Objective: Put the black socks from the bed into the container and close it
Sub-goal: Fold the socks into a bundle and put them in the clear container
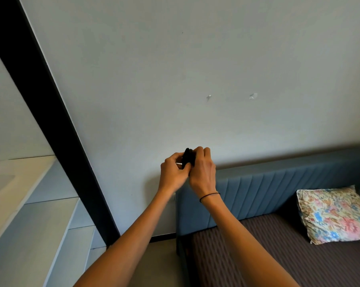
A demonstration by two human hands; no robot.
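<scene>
Both my hands are raised in front of the pale wall, pressed together around a small bundle of black socks [188, 157]. My left hand [173, 174] grips the bundle from the left and below. My right hand [201, 169] closes over it from the right and above; a thin black band circles that wrist. Only the top of the socks shows between my fingers. The bed [299, 259] with a brown striped cover lies at the lower right. No container is in view.
A blue padded headboard [278, 195] runs along the wall behind the bed. A floral pillow [333, 214] rests on the bed at the right. White shelves [50, 224] stand at the left beside a black vertical post [56, 121].
</scene>
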